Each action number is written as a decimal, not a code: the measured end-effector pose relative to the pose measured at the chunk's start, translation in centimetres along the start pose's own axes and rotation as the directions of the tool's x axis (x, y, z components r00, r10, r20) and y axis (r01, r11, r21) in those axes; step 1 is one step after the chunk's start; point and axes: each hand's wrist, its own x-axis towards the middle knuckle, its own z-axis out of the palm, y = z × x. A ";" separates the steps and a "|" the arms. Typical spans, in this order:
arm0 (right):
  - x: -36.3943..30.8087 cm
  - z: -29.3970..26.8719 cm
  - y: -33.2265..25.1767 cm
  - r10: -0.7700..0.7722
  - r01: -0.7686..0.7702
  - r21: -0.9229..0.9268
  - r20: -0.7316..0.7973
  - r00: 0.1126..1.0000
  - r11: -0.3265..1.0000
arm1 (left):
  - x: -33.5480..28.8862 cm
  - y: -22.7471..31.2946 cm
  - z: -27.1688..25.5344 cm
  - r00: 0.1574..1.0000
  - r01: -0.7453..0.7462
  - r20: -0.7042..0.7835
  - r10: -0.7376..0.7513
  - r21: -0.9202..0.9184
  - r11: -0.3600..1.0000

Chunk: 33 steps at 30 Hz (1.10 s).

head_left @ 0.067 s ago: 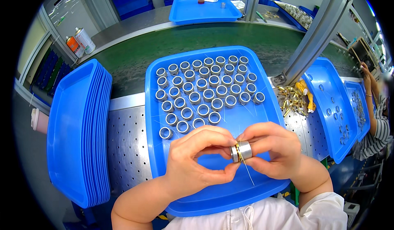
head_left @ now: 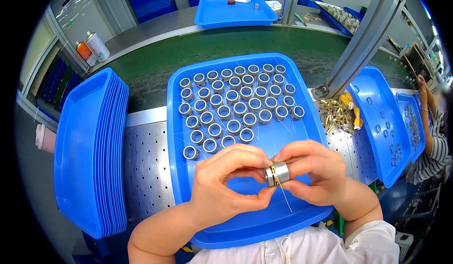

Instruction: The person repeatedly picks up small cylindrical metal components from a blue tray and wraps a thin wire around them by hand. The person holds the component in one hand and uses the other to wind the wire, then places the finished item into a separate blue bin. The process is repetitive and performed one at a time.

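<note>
Hands [head_left: 269, 179] unmoved, metal ring [head_left: 277, 174] over ring-filled blue tray [head_left: 302, 136].

Two bare forearms rise from the lower edge and bend inward, so the hands meet in front of the person's chest. The left hand [head_left: 226, 181] curls into an open ring, thumb below and forefinger arched above, their tips pinched together. The right hand [head_left: 314, 172] faces it with fingers folded, thumb and fingertips pinched close against the left hand's. Both wrists are slightly flexed and level with each other.
</note>
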 end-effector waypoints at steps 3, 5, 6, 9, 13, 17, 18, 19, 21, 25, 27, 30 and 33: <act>0.0 -0.2 0.1 0.008 -0.008 0.021 0.009 1.000 1.000 | 0.0 0.0 0.0 1.000 0.030 0.000 -0.030 -0.038 0.999; 0.0 -0.3 0.2 0.020 -0.020 0.037 0.010 1.000 0.999 | 0.2 0.3 -0.1 0.997 0.078 0.010 -0.078 -0.072 0.994; 0.1 -0.4 0.3 0.030 -0.031 0.044 0.006 1.000 0.999 | 0.2 0.3 -0.2 0.996 0.089 0.008 -0.089 -0.082 0.993; 0.0 -0.3 0.3 0.049 -0.048 0.059 -0.015 0.999 0.997 | 0.2 0.2 -0.2 0.994 0.113 0.003 -0.113 -0.114 0.987; -0.1 -0.4 0.2 0.049 -0.049 0.008 -0.009 0.999 0.999 | 0.2 0.0 -0.3 0.996 0.094 0.014 -0.093 -0.122 0.988; -0.4 0.0 0.3 0.034 -0.034 0.007 -0.027 0.999 0.999 | 0.1 -0.1 -0.4 0.998 0.056 0.027 -0.054 -0.096 0.994; -0.3 0.0 0.4 0.027 -0.027 0.004 -0.026 0.999 1.000 | 0.1 -0.2 -0.5 0.999 0.047 0.032 -0.044 -0.090 0.995; -0.3 0.1 0.4 0.019 -0.019 -0.001 -0.025 1.000 1.000 | 0.1 -0.4 -0.5 0.999 0.036 0.037 -0.033 -0.085 0.996; -0.3 0.1 0.4 0.013 -0.013 -0.008 -0.025 1.000 1.000 | 0.2 -0.4 -0.5 0.998 0.041 0.041 -0.038 -0.079 0.996; -0.4 0.0 0.5 0.006 -0.007 -0.043 -0.032 0.999 0.999 | 0.3 0.0 -0.2 0.994 0.111 0.028 -0.109 -0.107 0.988; -0.4 0.1 0.5 0.019 -0.020 -0.033 -0.041 0.999 0.999 | 0.4 0.2 -0.1 0.992 0.124 0.025 -0.122 -0.108 0.986; -0.1 -0.1 0.2 0.001 -0.002 -0.044 -0.024 1.000 0.999 | 0.3 0.1 -0.2 0.995 0.101 0.031 -0.099 -0.086 0.991; 0.1 0.0 0.1 -0.015 0.015 -0.040 -0.005 1.000 0.999 | 0.2 0.1 -0.2 0.997 0.082 0.021 -0.081 -0.086 0.993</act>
